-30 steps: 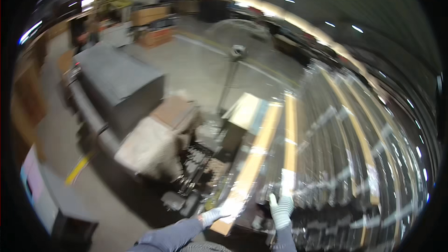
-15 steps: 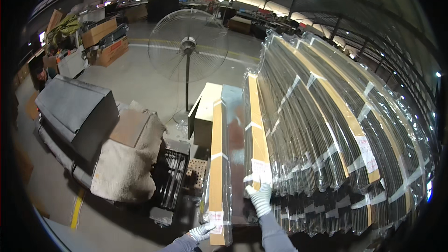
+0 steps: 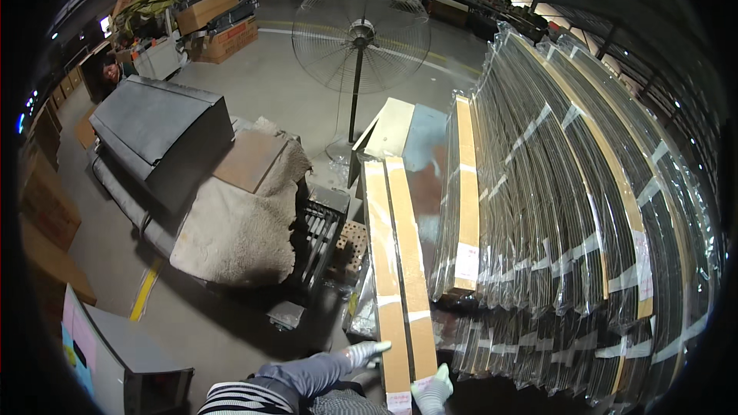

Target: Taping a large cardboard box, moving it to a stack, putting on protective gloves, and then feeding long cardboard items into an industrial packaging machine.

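Two long, narrow packs in clear plastic, with tan cardboard strips along their top edges, stand side by side: the left pack [image 3: 387, 261] and the right pack [image 3: 413, 269]. A thin dark gap runs between their strips. My left hand [image 3: 367, 353], in a pale striped glove, reaches across with its fingers stretched against the left pack's side. Gloved too, my right hand [image 3: 433, 393] is closed around the near end of the right pack, close to a white label. The packs' lower parts are mostly hidden.
On the right stands a dense row of similar wrapped packs [image 3: 530, 207], the nearest showing a tan strip [image 3: 467, 192]. Left are a cloth-covered stand [image 3: 231, 238], a dark grey box [image 3: 161, 127] and a roller frame [image 3: 319, 227]. A large fan [image 3: 361, 31] stands ahead; a person [image 3: 112, 71] is far left.
My right hand has drawn a pack away from the row, leftward and nearer, beside the left pack. My left hand has shifted up the left pack's side. The whole view has tilted down.
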{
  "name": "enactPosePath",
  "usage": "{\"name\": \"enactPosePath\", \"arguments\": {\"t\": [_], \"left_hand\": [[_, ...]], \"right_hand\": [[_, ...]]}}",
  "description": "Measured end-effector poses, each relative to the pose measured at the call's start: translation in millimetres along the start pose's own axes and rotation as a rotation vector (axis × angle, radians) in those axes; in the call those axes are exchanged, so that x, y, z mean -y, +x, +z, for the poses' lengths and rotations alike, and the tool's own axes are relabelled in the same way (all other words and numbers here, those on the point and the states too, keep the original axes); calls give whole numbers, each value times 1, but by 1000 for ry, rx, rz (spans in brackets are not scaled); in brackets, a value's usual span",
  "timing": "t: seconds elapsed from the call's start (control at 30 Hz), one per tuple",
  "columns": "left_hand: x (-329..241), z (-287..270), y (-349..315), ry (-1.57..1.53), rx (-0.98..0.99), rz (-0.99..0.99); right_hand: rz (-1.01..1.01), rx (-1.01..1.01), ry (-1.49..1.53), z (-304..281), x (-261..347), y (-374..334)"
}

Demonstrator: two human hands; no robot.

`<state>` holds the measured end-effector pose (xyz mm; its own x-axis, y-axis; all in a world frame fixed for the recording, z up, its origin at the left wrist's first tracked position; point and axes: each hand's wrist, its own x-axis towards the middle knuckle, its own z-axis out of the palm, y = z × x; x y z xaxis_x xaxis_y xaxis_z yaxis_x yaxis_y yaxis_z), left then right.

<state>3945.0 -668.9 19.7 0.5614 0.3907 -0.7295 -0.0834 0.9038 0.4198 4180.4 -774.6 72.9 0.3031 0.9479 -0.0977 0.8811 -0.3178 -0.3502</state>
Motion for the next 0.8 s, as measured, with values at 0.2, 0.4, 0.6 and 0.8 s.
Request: {"name": "enactPosePath", "arguments": {"t": [0.2,0.4,0.6,0.8], "left_hand": [[1,0,31,48,-28,61],[46,-45,24,91,67,4],[106,-45,-17,-551,10,56],[59,-70,-83,-1036,37,453]], "right_hand": [[75,150,-236,32,29,71],[-194,311,158,11,-19,32],[-381,305,490,28,-72,-9],[-645,415,-231,-21,83,65]]}}
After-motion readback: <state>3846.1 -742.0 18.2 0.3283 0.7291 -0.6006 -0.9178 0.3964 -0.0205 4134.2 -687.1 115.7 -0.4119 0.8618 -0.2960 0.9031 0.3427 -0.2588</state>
